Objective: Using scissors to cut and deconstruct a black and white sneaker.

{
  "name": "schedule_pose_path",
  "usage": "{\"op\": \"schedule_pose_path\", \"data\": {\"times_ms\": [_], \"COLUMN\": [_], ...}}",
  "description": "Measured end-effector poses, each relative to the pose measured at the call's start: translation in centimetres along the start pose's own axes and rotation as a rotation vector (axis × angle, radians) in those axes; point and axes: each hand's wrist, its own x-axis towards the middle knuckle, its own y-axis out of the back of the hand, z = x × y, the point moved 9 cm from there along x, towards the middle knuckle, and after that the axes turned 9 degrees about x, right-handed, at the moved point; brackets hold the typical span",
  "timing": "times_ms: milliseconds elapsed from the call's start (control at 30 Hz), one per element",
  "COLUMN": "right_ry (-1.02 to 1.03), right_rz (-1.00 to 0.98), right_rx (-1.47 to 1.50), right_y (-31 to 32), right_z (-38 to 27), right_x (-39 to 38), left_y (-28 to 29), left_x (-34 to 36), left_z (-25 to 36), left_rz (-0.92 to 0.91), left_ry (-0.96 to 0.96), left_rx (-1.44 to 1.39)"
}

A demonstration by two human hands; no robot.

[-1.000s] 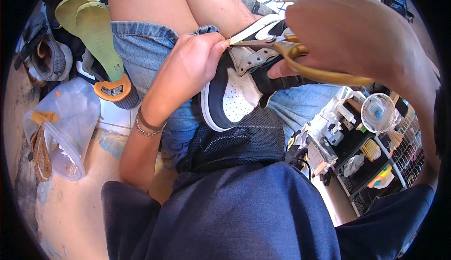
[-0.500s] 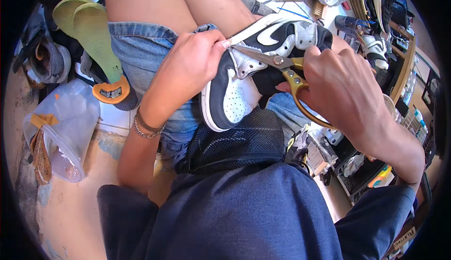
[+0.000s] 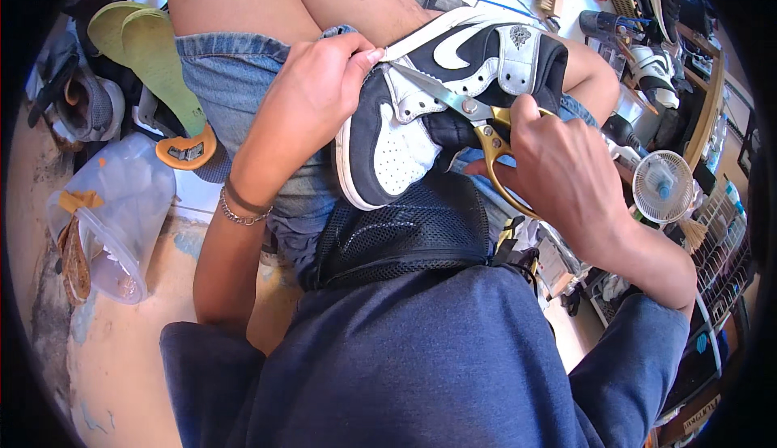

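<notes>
A black and white high-top sneaker lies on its side across my lap, its white sole rim curving along the far side. My left hand pinches thumb against fingers at that rim; what exactly lies between the fingertips is too small to make out. Gold-handled scissors are in my right hand, whose fingers wrap the loops. Their silver blades point left over the sneaker's upper, with the tips close to my left fingertips. The sneaker's opening and tongue face toward the scissors.
Left of my legs are green insoles, a clear plastic tub and a grey shoe. A black mesh bag or cap rests against my waist. On the right stand a small fan, a wire basket and a white shoe.
Both hands, the scissors and the sneaker have shifted slightly left in view. The scissors keep nearly the same place against the sneaker. The fan now shows more fully on the right.
</notes>
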Motion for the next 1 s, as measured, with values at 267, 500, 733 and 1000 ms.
{"op": "schedule_pose_path", "data": {"times_ms": [267,500,733,1000], "right_ry": [0.041,0.267,0.212,0.179], "right_rz": [0.194,0.577,0.132,0.552], "right_rx": [0.186,0.591,0.698,0.699], "right_y": [1.6,9.1,0.2,-1.8], "right_z": [3.4,6.8,5.6,7.6], "right_x": [-0.8,1.8,11.4,7.7], "left_y": [0.6,0.3,0.4,-0.3], "left_x": [-0.9,0.4,0.0,0.8], "left_z": [1.0,2.6,2.8,2.3], "left_rz": [-0.074,-0.106,0.004,0.003], "left_ry": [0.015,-0.052,-0.071,0.047], "left_rx": [0.08,0.131,0.258,0.298]}}
